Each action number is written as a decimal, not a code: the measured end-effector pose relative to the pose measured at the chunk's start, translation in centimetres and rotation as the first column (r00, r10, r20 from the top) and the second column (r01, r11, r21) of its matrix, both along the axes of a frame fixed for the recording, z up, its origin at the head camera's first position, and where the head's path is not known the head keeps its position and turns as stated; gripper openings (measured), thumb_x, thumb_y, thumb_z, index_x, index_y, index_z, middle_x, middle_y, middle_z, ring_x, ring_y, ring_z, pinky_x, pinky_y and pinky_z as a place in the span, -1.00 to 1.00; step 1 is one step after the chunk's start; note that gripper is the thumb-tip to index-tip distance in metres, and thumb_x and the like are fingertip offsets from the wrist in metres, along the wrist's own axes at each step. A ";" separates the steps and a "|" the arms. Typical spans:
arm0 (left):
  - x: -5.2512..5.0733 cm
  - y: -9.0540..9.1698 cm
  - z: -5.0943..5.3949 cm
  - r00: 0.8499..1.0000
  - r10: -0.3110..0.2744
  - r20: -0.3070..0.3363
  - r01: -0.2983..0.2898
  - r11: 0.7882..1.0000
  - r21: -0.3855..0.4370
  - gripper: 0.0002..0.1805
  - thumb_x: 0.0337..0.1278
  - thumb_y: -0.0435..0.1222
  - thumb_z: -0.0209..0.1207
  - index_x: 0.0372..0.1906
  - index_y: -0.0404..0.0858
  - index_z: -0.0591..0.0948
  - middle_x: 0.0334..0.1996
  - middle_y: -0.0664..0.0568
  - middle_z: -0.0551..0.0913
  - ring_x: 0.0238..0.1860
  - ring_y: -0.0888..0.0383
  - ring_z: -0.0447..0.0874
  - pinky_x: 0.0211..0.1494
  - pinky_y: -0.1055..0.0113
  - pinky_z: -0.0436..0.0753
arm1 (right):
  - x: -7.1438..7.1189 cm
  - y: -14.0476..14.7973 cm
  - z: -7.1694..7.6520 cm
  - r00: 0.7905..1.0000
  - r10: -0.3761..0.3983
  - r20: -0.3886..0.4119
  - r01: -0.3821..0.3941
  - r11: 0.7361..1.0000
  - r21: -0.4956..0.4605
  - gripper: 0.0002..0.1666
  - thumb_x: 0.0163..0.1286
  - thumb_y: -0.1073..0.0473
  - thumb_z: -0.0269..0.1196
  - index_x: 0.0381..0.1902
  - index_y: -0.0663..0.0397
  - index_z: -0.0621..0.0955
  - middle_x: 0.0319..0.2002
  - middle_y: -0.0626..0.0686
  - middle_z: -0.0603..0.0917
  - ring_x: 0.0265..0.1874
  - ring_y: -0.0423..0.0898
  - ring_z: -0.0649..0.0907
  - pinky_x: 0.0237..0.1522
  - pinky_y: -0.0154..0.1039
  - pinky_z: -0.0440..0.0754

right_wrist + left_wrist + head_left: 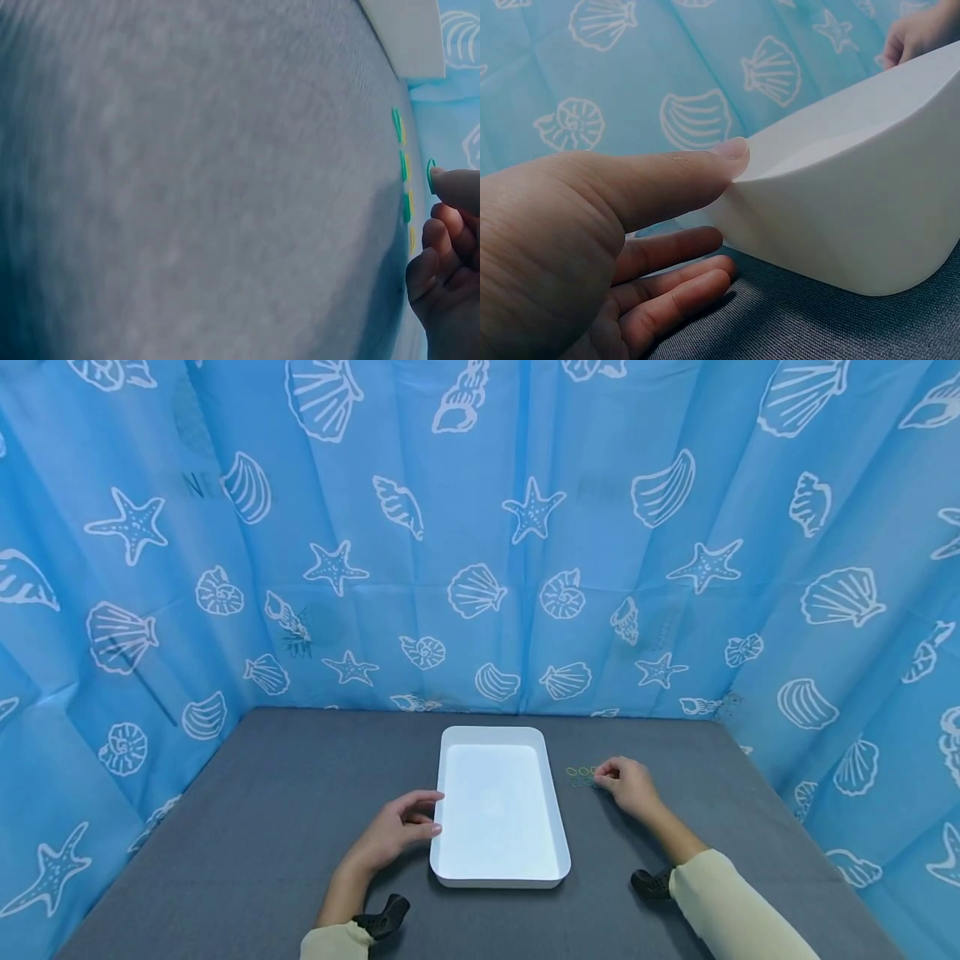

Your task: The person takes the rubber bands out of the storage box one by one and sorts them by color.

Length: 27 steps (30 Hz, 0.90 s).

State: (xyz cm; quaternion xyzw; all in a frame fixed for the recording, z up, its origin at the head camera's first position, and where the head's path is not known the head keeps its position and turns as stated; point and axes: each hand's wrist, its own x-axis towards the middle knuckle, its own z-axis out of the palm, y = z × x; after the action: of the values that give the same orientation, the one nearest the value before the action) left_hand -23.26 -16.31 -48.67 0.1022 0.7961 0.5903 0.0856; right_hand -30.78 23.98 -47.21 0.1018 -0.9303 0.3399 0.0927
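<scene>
A white rectangular tray (500, 882) stands on the grey cloth. My left hand (393, 831) is at its left side, the thumb (679, 180) touching the rim and the other visible fingers loosely extended by the outer wall. To the right of the tray, my right hand (630, 787) pinches a small green rubber band (429, 177) between thumb and fingertip. Beside that hand lie several more thin bands, yellow ones (572, 772) in a row behind green ones (404, 166). The right hand partly covers the rows in the head view.
Grey cloth (315, 777) covers the table around the tray. A blue curtain (420, 635) with white shell and starfish prints hangs at the back and both sides. A black wrist device (384, 917) sits on the left wrist, another (651, 883) on the right.
</scene>
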 end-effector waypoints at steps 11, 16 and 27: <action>0.1 0.1 0.0 1.000 0.010 -0.002 -0.010 1.000 -0.018 -0.45 0.14 -0.19 0.34 0.25 -0.15 0.53 0.13 -0.12 0.54 -0.11 0.06 0.56 -0.02 0.10 0.53 | 0.4 1.3 -0.7 0.999 -0.043 -0.013 0.043 0.998 0.034 -0.92 0.28 0.36 0.29 -0.43 0.21 0.63 -0.44 0.05 0.61 -0.48 -0.10 0.50 -0.36 -0.14 0.42; 0.1 0.0 0.0 1.000 0.015 -0.001 -0.015 1.000 -0.025 -0.45 0.13 -0.19 0.35 0.25 -0.15 0.53 0.13 -0.12 0.54 -0.11 0.06 0.56 -0.01 0.10 0.53 | 0.4 1.6 -0.8 0.996 -0.085 0.011 0.085 0.995 0.045 -0.93 0.29 0.35 0.28 -0.40 0.22 0.63 -0.44 0.05 0.61 -0.46 -0.08 0.51 -0.35 -0.12 0.43; 0.0 0.1 -0.1 1.000 0.020 0.001 -0.020 1.000 -0.019 -0.46 0.12 -0.20 0.35 0.23 -0.14 0.54 0.12 -0.12 0.54 -0.11 0.05 0.56 -0.02 0.10 0.53 | -0.3 2.1 -0.6 0.989 -0.137 0.060 0.133 0.989 0.067 -0.91 0.32 0.34 0.26 -0.40 0.24 0.64 -0.44 0.06 0.63 -0.45 -0.05 0.53 -0.36 -0.12 0.44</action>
State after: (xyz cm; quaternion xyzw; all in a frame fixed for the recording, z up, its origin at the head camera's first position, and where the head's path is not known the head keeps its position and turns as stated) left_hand -23.26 -16.23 -48.73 0.0930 0.8026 0.5835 0.0814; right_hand -31.07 26.05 -47.85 0.0303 -0.9478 0.3067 0.0822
